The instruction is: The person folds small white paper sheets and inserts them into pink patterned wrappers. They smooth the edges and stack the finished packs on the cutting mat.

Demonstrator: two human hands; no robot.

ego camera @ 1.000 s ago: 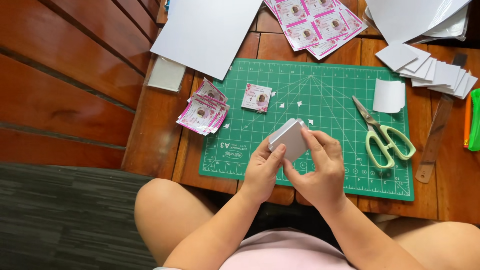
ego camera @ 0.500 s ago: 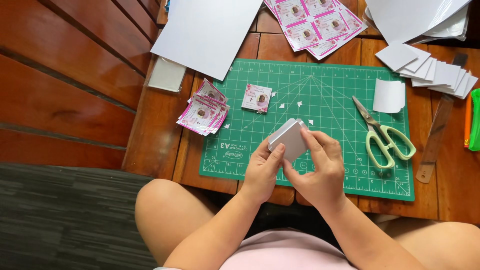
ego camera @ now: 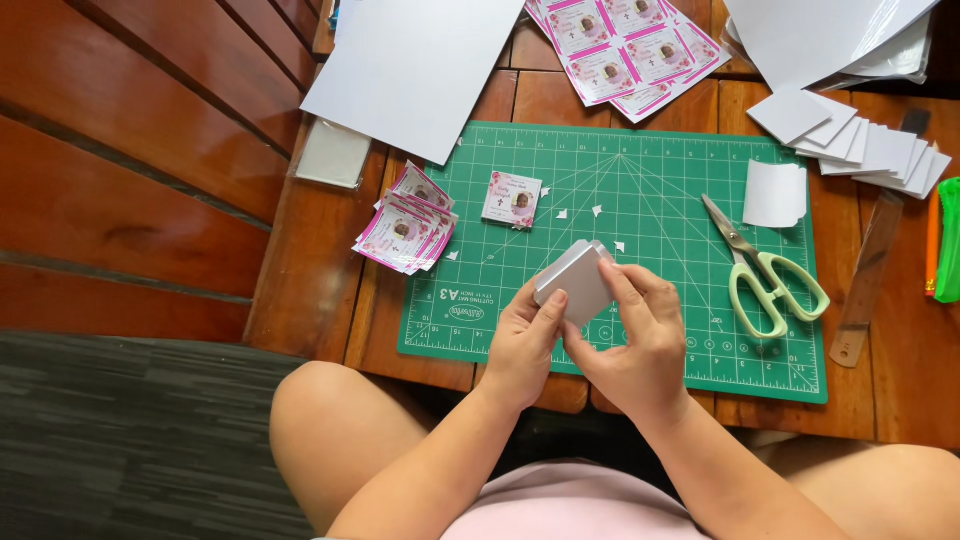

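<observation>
Seen from the head camera, a seated person's two hands meet at the frame's centre over a green cutting mat [ego camera: 640, 200] on a wooden bench [ego camera: 300, 290], both closed around a small white square card stack [ego camera: 574, 283]. The left hand [ego camera: 522, 345] pinches its lower left edge between thumb and fingers; the right hand [ego camera: 637, 335] grips its right side, fingertips on top. Left of the mat lies a fanned pile of pink-bordered labels [ego camera: 405, 225], with one more such label [ego camera: 512, 198] on the mat's upper part. Pale green scissors [ego camera: 765, 270] rest at the mat's right. A printed sheet of pink labels [ego camera: 625, 45] sits at top centre, a large white sheet [ego camera: 420, 65] at upper left, and blank white squares [ego camera: 860, 145] at upper right.
</observation>
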